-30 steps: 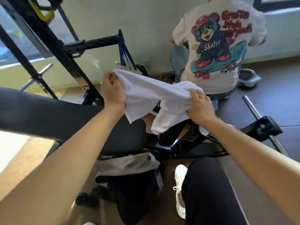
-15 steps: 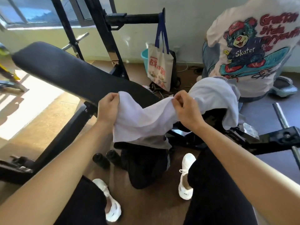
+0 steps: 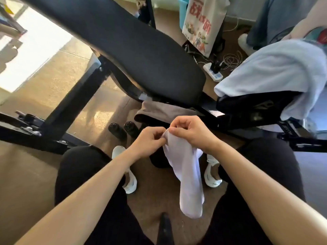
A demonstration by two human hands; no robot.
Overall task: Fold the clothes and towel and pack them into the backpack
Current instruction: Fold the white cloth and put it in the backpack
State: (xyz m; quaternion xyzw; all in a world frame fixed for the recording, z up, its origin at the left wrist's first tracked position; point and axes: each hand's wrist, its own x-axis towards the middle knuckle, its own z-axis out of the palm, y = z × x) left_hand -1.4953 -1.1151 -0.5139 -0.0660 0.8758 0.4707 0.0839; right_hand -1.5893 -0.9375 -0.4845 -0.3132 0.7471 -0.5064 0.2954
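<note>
White garment (image 3: 185, 177): pinched at its top edge by left hand (image 3: 150, 140) and right hand (image 3: 191, 131), fingers curled, hands touching; hung below them. Corners judged best matched before further folding.

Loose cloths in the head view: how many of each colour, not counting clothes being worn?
White cloth, pinched by the left hand and right hand: 1
Pale blue-white towel, draped at right: 1
Grey cloth: 1
Total: 3
</note>
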